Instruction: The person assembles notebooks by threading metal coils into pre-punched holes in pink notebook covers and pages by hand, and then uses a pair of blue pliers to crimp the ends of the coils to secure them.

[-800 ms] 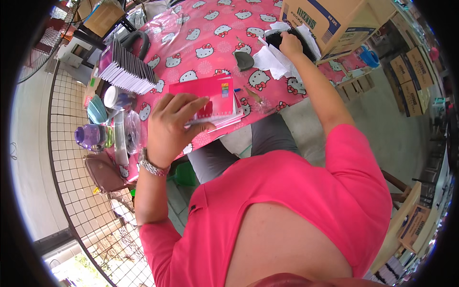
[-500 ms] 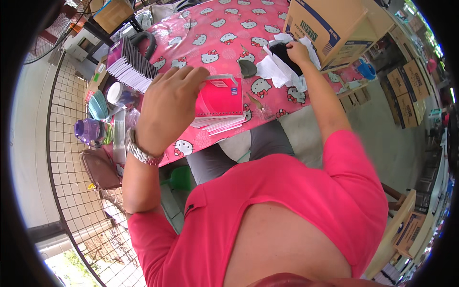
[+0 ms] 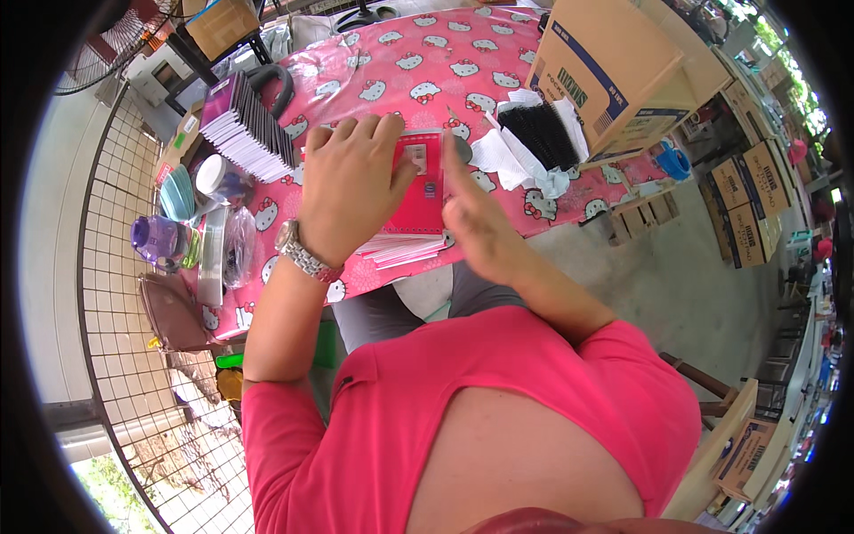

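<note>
The left hand (image 3: 351, 182) lies spread flat on a pink card stack (image 3: 411, 209) on the bench (image 3: 445, 53); the right hand (image 3: 476, 227) hovers open (edge-on). The cards look thin, light and slippery, best pinched at an edge.

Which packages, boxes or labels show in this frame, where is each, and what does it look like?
Red card pack: under the left hand, flat, with a small pale label.
Large cardboard box: far right of the table, brown with a blue stripe.
Row of dark packets: far left, standing on edge.
Stacked cartons: on the floor at right, brown.
</note>
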`<state>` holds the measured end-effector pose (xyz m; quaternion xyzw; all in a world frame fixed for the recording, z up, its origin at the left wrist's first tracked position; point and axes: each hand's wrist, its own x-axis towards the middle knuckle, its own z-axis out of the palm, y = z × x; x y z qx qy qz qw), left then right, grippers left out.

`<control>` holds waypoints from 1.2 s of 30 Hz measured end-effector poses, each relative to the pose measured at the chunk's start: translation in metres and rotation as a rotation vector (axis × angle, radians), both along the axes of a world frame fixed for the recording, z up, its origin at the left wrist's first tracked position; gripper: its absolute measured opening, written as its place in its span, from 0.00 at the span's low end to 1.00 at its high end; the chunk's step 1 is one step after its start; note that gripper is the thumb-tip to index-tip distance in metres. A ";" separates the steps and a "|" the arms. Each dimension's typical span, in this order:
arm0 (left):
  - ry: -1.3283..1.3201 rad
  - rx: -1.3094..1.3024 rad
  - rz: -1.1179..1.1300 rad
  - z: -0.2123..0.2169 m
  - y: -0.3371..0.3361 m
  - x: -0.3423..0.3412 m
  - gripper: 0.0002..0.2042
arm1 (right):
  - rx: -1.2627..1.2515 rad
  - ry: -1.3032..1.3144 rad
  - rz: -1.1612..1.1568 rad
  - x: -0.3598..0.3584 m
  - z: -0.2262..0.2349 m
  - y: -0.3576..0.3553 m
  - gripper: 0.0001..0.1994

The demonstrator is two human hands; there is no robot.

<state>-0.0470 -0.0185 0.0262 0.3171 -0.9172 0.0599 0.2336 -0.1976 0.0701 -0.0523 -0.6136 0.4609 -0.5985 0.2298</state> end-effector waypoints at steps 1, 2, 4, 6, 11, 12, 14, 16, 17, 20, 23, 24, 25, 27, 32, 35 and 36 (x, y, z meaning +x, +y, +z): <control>0.010 0.004 -0.006 -0.001 0.002 -0.001 0.10 | -0.014 0.001 0.044 0.001 0.005 0.000 0.30; 0.019 0.008 -0.011 -0.004 0.005 -0.001 0.10 | -0.023 0.001 0.088 0.002 0.009 0.001 0.30; 0.025 0.021 -0.049 -0.002 0.008 0.000 0.09 | 0.094 -0.015 0.145 -0.026 0.025 -0.005 0.27; 0.006 0.058 -0.108 0.001 0.009 0.006 0.08 | 0.141 0.082 0.162 -0.046 0.034 -0.010 0.22; 0.045 0.087 -0.205 0.003 0.008 0.012 0.07 | -0.088 0.370 0.137 -0.057 0.049 -0.026 0.11; 0.056 0.088 -0.212 0.003 0.009 0.012 0.07 | -0.120 0.377 0.135 -0.057 0.049 -0.027 0.11; 0.047 0.095 -0.193 0.005 0.012 0.011 0.07 | -0.186 0.391 0.131 -0.057 0.049 -0.028 0.12; 0.044 0.108 -0.177 0.005 0.015 0.013 0.07 | -0.089 0.412 0.176 -0.056 0.053 -0.023 0.12; 0.048 0.111 -0.173 0.005 0.016 0.014 0.07 | -0.041 0.423 0.198 -0.056 0.056 -0.021 0.12; 0.067 0.102 -0.183 0.004 0.017 0.013 0.08 | -0.011 0.449 0.292 -0.061 0.061 -0.020 0.14; 0.064 0.110 -0.172 0.001 0.016 0.011 0.08 | 0.295 0.097 0.396 -0.053 0.070 -0.018 0.15; 0.062 0.114 -0.165 0.001 0.015 0.009 0.08 | 0.335 0.081 0.383 -0.053 0.071 -0.018 0.14; 0.074 0.116 -0.165 0.002 0.016 0.008 0.09 | 0.374 0.065 0.369 -0.054 0.072 -0.018 0.14; 0.093 0.124 -0.169 0.004 0.018 0.004 0.09 | 0.227 0.180 0.289 -0.055 0.069 -0.021 0.12; 0.103 0.087 -0.210 0.004 0.022 0.000 0.11 | 0.228 0.355 0.287 -0.057 0.084 -0.010 0.12; 0.062 0.111 -0.212 0.006 0.018 0.001 0.12 | 0.000 0.444 0.274 -0.055 0.073 -0.014 0.12; 0.048 0.130 -0.196 0.005 0.018 0.003 0.12 | 0.175 0.376 0.338 -0.053 0.078 -0.016 0.11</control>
